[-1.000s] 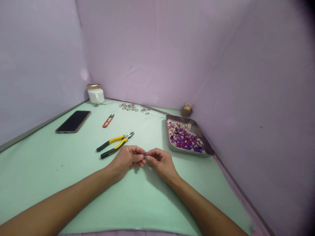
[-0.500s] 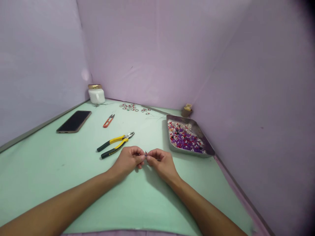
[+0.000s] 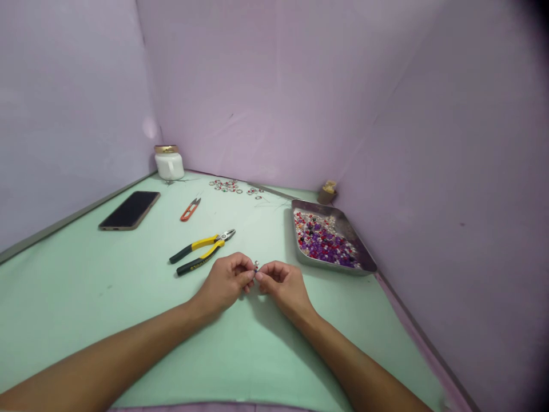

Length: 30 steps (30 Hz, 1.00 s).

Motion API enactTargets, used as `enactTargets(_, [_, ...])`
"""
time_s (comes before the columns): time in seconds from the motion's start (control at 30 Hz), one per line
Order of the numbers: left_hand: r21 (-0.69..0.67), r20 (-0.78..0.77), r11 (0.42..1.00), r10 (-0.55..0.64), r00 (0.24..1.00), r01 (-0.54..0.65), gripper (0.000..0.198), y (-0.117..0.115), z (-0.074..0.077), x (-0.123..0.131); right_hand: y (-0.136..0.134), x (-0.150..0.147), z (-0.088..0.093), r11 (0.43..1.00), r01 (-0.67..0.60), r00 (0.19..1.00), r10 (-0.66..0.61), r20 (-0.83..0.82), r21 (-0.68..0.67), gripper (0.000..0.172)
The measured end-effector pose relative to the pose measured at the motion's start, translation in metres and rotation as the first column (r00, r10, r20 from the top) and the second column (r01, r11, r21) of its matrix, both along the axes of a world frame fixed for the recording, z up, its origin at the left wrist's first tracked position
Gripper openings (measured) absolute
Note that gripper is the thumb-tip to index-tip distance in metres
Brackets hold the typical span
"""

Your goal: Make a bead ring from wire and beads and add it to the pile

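My left hand (image 3: 226,281) and my right hand (image 3: 283,284) meet over the green table top (image 3: 128,286), fingertips pinched together. Between them sits a small beaded piece (image 3: 256,265), held by both hands. Yellow-handled pliers (image 3: 201,250) lie just left of my left hand. A metal tray (image 3: 362,256) filled with red, purple and white beads (image 3: 322,241) stands to the right of my right hand.
A dark phone (image 3: 130,210) lies at the left. Orange thread snips (image 3: 189,209) rest behind the pliers. A white jar with a gold lid (image 3: 168,162) stands in the back corner. Several beaded rings (image 3: 229,185) lie near the back wall. A small brown spool (image 3: 327,192) sits behind the tray.
Both hands stay pinched on the small beaded piece, with only slight finger movement. The view has shifted a little.
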<state>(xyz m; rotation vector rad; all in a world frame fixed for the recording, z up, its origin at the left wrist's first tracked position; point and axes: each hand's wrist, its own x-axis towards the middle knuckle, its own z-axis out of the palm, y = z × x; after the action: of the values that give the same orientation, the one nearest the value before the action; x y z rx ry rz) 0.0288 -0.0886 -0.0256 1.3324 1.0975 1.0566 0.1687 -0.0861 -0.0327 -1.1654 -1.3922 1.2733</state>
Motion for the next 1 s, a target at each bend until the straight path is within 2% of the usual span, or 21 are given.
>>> enactTargets(0.13, [0.015, 0.026, 0.999, -0.028, 0.999, 0.028, 0.005, 0.0, 0.002, -0.001, -0.003, 0.0, 0.002, 0.997, 0.032, 0.998, -0.035, 0.043, 0.069, 0.01])
enactTargets(0.3, [0.05, 0.034, 0.997, -0.06, 0.998, 0.058, 0.005, -0.002, 0.005, -0.002, -0.006, 0.0, 0.004, 0.993, 0.01, 0.998, -0.018, 0.066, 0.121, 0.009])
enactTargets(0.6, [0.171, -0.106, 0.984, -0.032, 0.994, 0.05, 0.01, -0.008, 0.004, -0.002, -0.011, 0.0, 0.007, 0.988, 0.019, 0.994, -0.035, 0.105, 0.151, 0.01])
enactTargets(0.83, [0.117, -0.064, 0.993, -0.026, 0.998, 0.033, 0.007, -0.006, 0.006, 0.0, -0.004, -0.001, 0.004, 0.997, -0.006, 0.998, 0.01, -0.058, 0.077, 0.014])
enactTargets(1.0, [0.116, -0.081, 0.993, -0.028, 0.996, 0.037, 0.006, -0.005, 0.006, -0.002, -0.002, 0.0, 0.002, 0.995, 0.003, 1.0, -0.005, 0.02, 0.104, 0.012])
